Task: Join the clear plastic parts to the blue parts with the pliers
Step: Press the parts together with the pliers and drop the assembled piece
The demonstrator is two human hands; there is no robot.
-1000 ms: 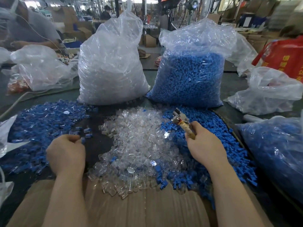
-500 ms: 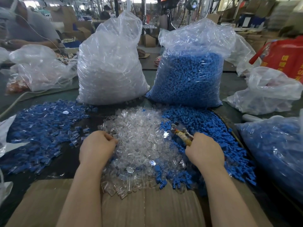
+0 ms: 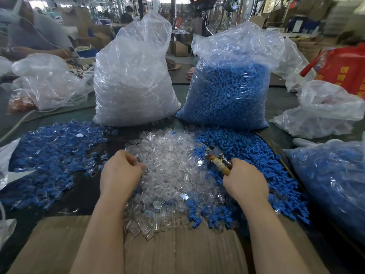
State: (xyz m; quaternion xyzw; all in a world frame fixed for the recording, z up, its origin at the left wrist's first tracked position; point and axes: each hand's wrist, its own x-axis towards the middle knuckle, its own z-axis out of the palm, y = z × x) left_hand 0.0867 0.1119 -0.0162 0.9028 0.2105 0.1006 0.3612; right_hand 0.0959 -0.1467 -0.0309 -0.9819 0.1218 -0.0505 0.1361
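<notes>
A heap of clear plastic parts (image 3: pixel 173 171) lies in the middle of the table. Loose blue parts (image 3: pixel 246 151) are heaped to its right. My left hand (image 3: pixel 120 175) rests on the left side of the clear heap with its fingers curled into the parts; what they hold is hidden. My right hand (image 3: pixel 245 180) grips the taped handles of the pliers (image 3: pixel 215 158), whose metal jaws point up-left over the edge of the blue heap. A pile of joined blue-and-clear pieces (image 3: pixel 51 153) lies at the left.
Two tall bags stand behind the heaps: clear parts (image 3: pixel 132 76) on the left, blue parts (image 3: pixel 231 91) on the right. Another bag of blue pieces (image 3: pixel 331 184) sits at the right edge. Cardboard (image 3: pixel 177 252) covers the near table edge. A person sits at far left.
My left hand came from the joined pile at the left over to the clear heap and dug its fingers in. My right hand lowered the pliers toward the blue heap.
</notes>
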